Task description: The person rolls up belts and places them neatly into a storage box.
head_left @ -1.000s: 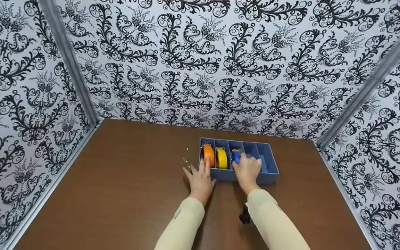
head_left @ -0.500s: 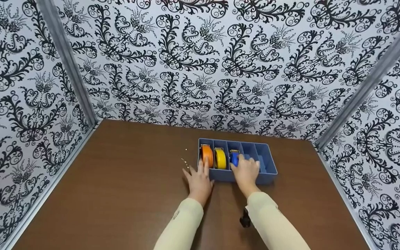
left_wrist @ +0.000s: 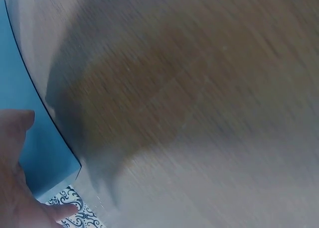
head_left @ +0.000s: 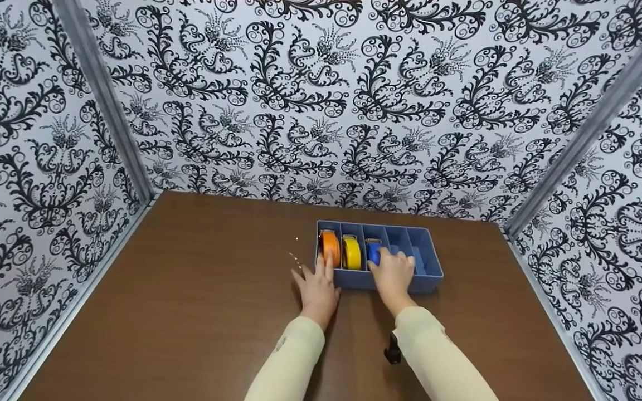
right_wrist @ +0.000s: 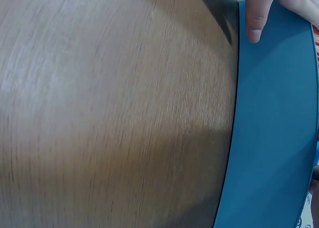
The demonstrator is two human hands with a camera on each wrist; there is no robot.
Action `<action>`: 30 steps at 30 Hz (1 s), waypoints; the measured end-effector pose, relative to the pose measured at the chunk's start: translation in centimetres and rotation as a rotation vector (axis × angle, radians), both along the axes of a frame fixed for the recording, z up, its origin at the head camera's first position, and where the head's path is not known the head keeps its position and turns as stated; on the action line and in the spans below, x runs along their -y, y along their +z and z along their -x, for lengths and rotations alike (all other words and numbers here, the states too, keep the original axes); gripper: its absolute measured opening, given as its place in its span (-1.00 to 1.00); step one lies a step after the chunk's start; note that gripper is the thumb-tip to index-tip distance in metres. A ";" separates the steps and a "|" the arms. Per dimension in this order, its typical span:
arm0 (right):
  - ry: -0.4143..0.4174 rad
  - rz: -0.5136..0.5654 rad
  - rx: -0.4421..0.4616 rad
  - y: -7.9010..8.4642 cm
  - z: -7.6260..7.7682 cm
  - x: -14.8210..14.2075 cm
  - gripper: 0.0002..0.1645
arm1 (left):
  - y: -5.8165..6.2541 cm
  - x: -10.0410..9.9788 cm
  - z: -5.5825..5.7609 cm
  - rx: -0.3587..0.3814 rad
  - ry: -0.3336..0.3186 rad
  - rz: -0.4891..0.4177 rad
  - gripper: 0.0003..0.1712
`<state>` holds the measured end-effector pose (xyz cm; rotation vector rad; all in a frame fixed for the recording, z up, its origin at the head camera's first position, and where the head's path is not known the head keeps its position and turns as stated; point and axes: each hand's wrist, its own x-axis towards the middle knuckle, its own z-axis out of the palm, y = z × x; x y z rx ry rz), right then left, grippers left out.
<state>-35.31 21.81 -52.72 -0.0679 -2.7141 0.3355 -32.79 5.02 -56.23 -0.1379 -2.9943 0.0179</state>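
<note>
A blue divided box stands on the table with its compartments in a row. From the left, the first three hold a rolled orange belt, a rolled yellow belt and a rolled blue belt, with metal buckles at the back. My right hand reaches over the front rim and grips the blue belt, partly covering it. Fingers spread, my left hand rests at the box's front left corner, fingertips by the orange belt. In the right wrist view its thumb lies against the box's front wall.
Two compartments at the box's right show no belt. A small black object shows beneath the right sleeve. Patterned walls enclose the brown table behind and at both sides.
The right fingers have shifted slightly on the blue belt, and its blue top shows rounder and its buckle less. The left hand stays at the corner. The head view has drifted slightly.
</note>
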 end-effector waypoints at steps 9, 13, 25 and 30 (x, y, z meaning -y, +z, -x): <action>0.060 -0.076 -0.044 -0.2 -0.6 -0.9 -0.48 | -0.3 0.1 -0.1 -0.011 -0.004 -0.009 0.15; 0.117 -0.089 -0.041 -0.1 -1.1 -1.3 -0.52 | -0.2 0.3 -0.2 -0.023 -0.002 -0.022 0.16; 0.454 -0.175 -0.175 -0.8 -2.7 -4.0 -0.57 | 0.4 1.6 0.6 0.048 -0.066 -0.063 0.13; 0.552 -0.233 -0.136 -0.6 -3.7 -5.1 -0.43 | 0.4 3.3 1.0 0.080 -0.136 -0.143 0.13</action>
